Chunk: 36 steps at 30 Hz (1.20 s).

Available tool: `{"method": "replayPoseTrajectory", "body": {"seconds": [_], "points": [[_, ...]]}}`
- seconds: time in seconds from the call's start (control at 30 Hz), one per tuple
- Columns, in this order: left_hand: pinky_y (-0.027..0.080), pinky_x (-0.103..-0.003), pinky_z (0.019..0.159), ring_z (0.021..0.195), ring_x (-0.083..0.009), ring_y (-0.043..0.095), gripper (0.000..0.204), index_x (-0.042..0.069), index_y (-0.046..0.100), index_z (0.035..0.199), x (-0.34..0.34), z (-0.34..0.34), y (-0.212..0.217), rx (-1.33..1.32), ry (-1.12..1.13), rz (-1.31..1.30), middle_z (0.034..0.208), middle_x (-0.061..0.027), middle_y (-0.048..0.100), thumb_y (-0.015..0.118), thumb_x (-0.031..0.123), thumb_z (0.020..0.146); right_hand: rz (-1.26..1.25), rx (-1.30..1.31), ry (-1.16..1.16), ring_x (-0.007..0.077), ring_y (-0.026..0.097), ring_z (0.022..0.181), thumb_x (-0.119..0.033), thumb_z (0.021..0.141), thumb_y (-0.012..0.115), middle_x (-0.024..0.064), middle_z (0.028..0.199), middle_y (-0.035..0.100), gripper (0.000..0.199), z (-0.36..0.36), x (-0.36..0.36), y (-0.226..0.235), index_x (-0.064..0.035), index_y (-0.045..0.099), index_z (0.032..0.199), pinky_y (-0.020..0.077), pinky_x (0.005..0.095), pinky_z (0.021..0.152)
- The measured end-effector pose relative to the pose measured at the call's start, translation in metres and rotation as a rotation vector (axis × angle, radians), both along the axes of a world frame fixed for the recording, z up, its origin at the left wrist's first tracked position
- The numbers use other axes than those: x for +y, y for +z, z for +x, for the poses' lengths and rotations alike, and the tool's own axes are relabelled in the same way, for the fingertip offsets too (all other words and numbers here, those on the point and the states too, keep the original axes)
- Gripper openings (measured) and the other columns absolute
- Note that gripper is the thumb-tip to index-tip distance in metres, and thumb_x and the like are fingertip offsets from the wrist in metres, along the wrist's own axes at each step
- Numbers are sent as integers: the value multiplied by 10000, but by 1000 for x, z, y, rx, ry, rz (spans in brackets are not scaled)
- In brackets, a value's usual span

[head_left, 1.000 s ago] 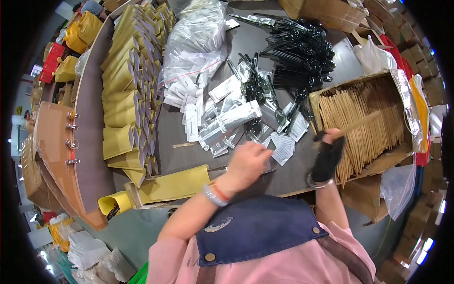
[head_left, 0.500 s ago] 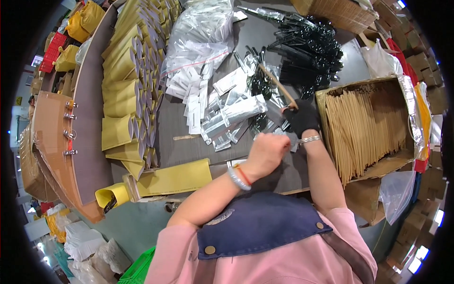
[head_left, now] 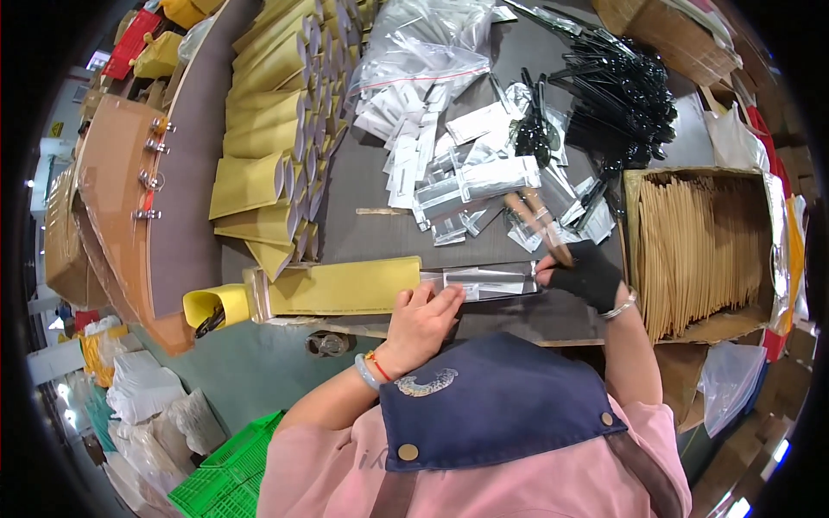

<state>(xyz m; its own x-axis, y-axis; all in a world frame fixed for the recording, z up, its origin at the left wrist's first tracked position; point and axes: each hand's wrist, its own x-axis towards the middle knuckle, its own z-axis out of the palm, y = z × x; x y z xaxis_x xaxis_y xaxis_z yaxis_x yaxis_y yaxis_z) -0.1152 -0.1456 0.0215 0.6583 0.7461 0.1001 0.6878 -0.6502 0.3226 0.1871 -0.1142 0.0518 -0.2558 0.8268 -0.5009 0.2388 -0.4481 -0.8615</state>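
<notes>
A yellow envelope lies flat along the near table edge. At its right end is a clear packet with silver and dark contents and a white label. My left hand rests where packet and envelope meet, fingers stretched out and lying on them. My right hand, in a black fingerless glove, grips a slim two-pronged wooden tool, like tongs, blurred by motion. Its fingertips also reach the packet's right end; whether they pinch it I cannot tell. Loose clear packets with labels are heaped just beyond.
Rows of yellow envelopes stand at the left. A large plastic bag of white slips and black wrapped utensils lie at the back. A carton full of thin wooden pieces sits right. A yellow holder is at the near left edge.
My left hand has moved left and down onto the packet and envelope, its fingers unfolding. My right hand has come nearer with the wooden tool. The whole view has shifted.
</notes>
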Motion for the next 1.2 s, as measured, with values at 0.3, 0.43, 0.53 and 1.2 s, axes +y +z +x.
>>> {"method": "replayPoseTrajectory", "body": {"seconds": [0.3, 0.43, 0.53, 1.2], "points": [[392, -410, 888, 1094, -257, 484, 498, 77, 615, 1190, 4, -36, 9, -40, 52, -41, 1242, -4, 558, 733, 220, 728, 664, -626, 129, 281, 625, 837, -303, 790, 740, 96, 899, 645, 372, -55, -18, -2, -148, 684, 1122, 506, 395, 696], [352, -483, 1009, 1176, -340, 445, 613, 58, 579, 1216, 26, -48, 16, -71, 147, -66, 1277, -81, 524, 795, 239, 672, 789, -810, 306, 256, 592, 771, -191, 772, 709, 67, 839, 606, 402, -31, -38, -25, -229, 660, 1169, 495, 376, 649], [380, -464, 997, 1155, -335, 454, 715, 53, 558, 1245, 35, -51, 11, -65, 82, -103, 1289, -106, 505, 835, 236, 611, 879, -851, 384, 264, 591, 770, -165, 791, 687, 64, 825, 603, 381, -34, -34, -30, -233, 649, 1165, 481, 380, 619], [426, -383, 776, 953, -275, 491, 373, 215, 612, 1106, 47, 13, 20, 165, -200, -57, 1022, -99, 509, 646, 168, 738, 849, -798, 224, 312, 551, 986, -299, 656, 795, 96, 979, 587, 492, -86, -26, -15, -104, 575, 1050, 415, 419, 843]]}}
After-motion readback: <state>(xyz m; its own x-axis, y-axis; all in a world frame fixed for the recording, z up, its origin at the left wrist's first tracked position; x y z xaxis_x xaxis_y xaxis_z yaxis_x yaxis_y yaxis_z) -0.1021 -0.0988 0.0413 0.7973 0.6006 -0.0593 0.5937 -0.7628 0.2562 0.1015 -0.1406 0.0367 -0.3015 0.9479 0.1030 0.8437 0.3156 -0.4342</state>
